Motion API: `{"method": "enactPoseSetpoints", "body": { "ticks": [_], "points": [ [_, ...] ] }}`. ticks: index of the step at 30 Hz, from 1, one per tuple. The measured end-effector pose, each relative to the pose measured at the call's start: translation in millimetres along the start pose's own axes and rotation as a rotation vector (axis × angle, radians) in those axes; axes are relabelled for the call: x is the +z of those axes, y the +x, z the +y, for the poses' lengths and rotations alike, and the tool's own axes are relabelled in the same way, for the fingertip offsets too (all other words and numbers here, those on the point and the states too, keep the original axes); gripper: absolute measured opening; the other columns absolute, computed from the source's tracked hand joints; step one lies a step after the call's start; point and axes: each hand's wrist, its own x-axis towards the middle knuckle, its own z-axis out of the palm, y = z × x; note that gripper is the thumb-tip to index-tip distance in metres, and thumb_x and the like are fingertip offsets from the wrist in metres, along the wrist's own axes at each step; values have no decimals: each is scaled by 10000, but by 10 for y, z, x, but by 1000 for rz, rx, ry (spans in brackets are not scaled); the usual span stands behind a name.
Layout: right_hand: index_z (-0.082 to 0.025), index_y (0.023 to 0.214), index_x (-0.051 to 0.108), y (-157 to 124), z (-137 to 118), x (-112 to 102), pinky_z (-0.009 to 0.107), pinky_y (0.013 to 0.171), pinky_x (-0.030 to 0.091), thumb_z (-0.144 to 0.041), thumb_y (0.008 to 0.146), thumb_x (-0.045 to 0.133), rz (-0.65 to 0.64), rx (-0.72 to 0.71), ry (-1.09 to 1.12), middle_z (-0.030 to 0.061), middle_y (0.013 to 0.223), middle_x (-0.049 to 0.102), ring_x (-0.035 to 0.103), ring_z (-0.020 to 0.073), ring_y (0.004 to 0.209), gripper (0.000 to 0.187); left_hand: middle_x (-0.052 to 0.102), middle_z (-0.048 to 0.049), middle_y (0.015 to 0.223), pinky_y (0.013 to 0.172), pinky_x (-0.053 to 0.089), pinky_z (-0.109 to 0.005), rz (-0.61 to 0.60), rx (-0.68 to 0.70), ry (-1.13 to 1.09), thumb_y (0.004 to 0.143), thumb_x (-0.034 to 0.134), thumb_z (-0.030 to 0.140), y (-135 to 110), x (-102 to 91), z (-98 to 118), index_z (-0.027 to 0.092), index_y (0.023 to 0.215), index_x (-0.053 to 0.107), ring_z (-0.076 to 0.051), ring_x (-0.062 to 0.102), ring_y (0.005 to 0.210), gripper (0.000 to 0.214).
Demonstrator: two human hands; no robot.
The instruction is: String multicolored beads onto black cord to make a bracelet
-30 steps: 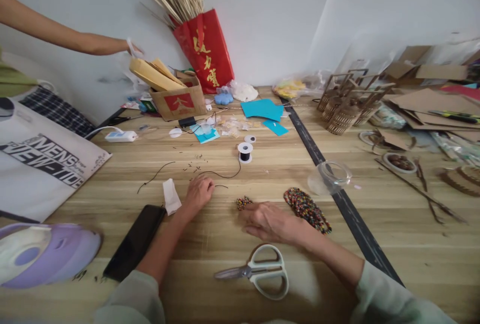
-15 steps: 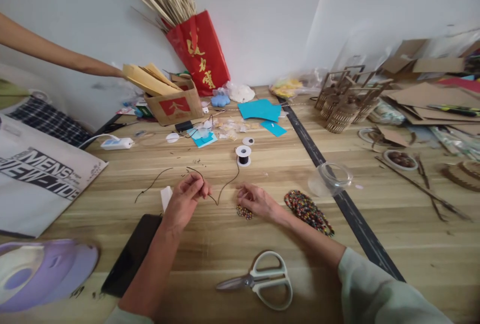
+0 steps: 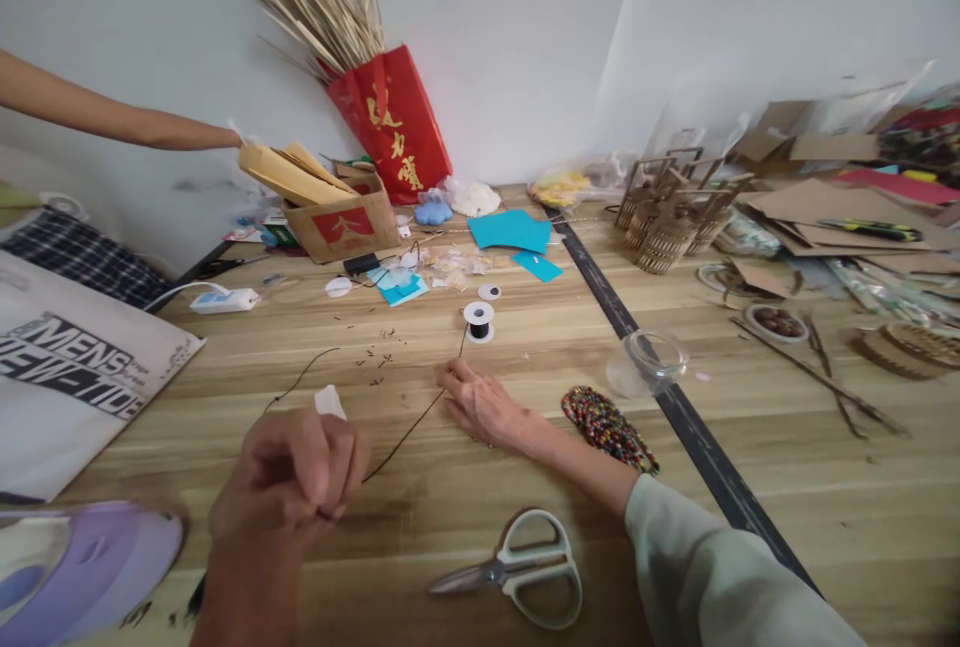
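Note:
My left hand [image 3: 289, 477] is raised toward me in a pinch, closed on a thin dark thread [image 3: 405, 432]. The thread runs taut from it to my right hand [image 3: 480, 405], which rests on the table with its fingertips pressing the thread, then on to a small white spool [image 3: 478, 320]. A small bead cluster lies hidden under my right hand. A larger pile of coloured beads [image 3: 606, 424] lies just right of my right wrist. White-handled scissors [image 3: 517, 567] lie near the front edge.
A clear plastic cup [image 3: 649, 362] lies tipped by a dark table seam [image 3: 637, 347]. Teal paper [image 3: 511, 229], a cardboard box [image 3: 341, 217] and a red bag [image 3: 390, 122] sit at the back. Another person's arm [image 3: 112, 117] reaches in from the left. Cardboard pieces fill the right side.
My left hand has pulled back toward me with the thread, drawing it taut. My right hand has slid left and forward over the small bead cluster onto the thread.

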Motion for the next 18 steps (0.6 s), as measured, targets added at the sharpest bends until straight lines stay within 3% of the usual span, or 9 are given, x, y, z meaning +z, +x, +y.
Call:
{"method": "enactPoseSetpoints", "body": {
  "ticks": [2, 4, 5, 7, 9, 11, 14, 18],
  "points": [
    [-149, 1021, 548, 21, -29, -12, 284, 734, 486, -167, 926, 459, -13, -43, -41, 117, 1108, 522, 555, 209, 993, 131, 571, 17, 477, 422, 389, -208, -222, -38, 103, 818, 630, 232, -23, -90, 93, 207, 949, 692, -104, 531, 407, 147],
    [-148, 963, 561, 39, -59, -2, 287, 742, 479, -169, 950, 420, -34, -102, -89, 104, 1042, 552, 556, 203, 956, 143, 701, -41, 643, 541, 496, -242, -309, -79, 168, 833, 624, 355, 3, -219, 138, 210, 1040, 686, -148, 644, 539, 260],
    [-146, 939, 566, 47, -77, 9, 293, 752, 476, -160, 953, 407, -38, -129, -121, 99, 1011, 564, 555, 204, 946, 161, 737, -93, 830, 666, 530, -311, -242, -157, 288, 803, 647, 415, 34, -297, 120, 212, 1041, 695, -218, 689, 731, 317],
    [-143, 920, 572, 62, -125, 34, 318, 769, 471, -149, 951, 403, -28, -178, -185, 97, 974, 579, 550, 216, 933, 172, 692, -142, 1106, 856, 494, -375, 34, -308, 525, 804, 637, 432, 117, -472, -26, 188, 1041, 703, -295, 618, 1061, 346],
    [-139, 920, 577, 73, -190, 50, 344, 776, 470, -170, 954, 407, -11, -228, -233, 100, 946, 589, 551, 225, 909, 176, 675, -138, 1149, 896, 466, -388, 270, -463, 622, 819, 608, 440, 207, -654, -311, 165, 1042, 697, -293, 588, 1109, 365],
    [-128, 919, 581, 71, -269, 47, 358, 786, 470, -184, 946, 432, -14, -283, -257, 105, 926, 594, 557, 224, 888, 161, 710, -144, 1050, 856, 475, -392, 416, -607, 568, 777, 628, 485, 282, -809, -667, 128, 990, 698, -285, 635, 1011, 421],
    [-117, 932, 586, 22, -400, 29, 359, 798, 469, -164, 923, 468, -38, -369, -248, 108, 925, 599, 559, 225, 895, 128, 731, -147, 937, 804, 483, -355, 426, -759, 357, 744, 675, 451, 371, -936, -1139, 93, 961, 684, -247, 673, 881, 419],
    [-131, 857, 610, -137, -590, 89, 334, 793, 469, -132, 883, 514, -144, -449, -171, 106, 923, 618, 565, 217, 885, 99, 736, -145, 825, 754, 490, -328, 424, -891, -8, 800, 645, 344, 501, -948, -1465, 74, 924, 666, -222, 692, 770, 298]
  ]
}}
